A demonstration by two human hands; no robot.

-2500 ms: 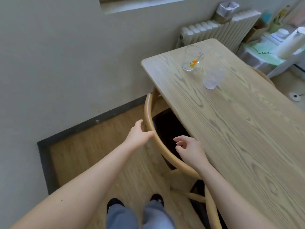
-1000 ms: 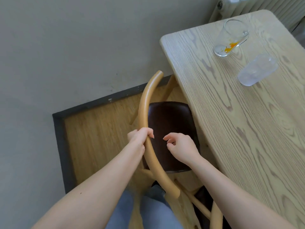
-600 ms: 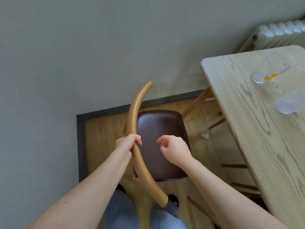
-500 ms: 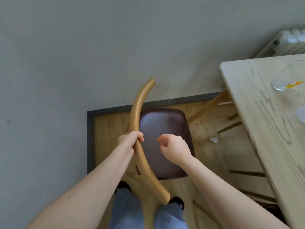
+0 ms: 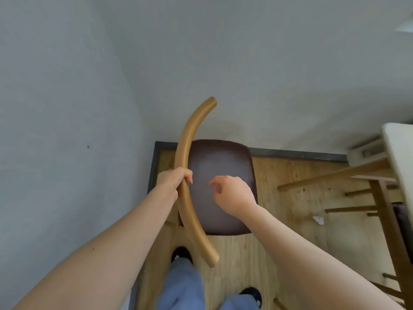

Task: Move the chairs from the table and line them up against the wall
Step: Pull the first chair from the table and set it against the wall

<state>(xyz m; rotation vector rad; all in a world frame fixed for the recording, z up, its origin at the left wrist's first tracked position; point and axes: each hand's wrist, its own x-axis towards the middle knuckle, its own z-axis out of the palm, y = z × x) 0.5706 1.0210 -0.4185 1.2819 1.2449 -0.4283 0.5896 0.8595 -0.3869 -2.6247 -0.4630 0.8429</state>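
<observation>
A wooden chair with a curved tan back rail [image 5: 187,139] and a dark brown seat [image 5: 220,166] stands in the room corner, its seat reaching the grey baseboard [image 5: 297,153]. My left hand [image 5: 173,179] is closed around the middle of the back rail. Over the seat, my right hand [image 5: 232,193] hovers with its fingers loosely curled, holding nothing and touching nothing. The light wood table [image 5: 400,157] shows only as an edge at the far right.
Grey walls meet in a corner just left of the chair. Wooden legs and rungs [image 5: 330,177] of the table and another chair fill the right side. A scrap of white paper [image 5: 318,219] lies on the wood floor. My feet stand right behind the chair.
The chair has come out from under the table and swung left into the corner, gripped by my left hand. The table has slid to the right edge of view.
</observation>
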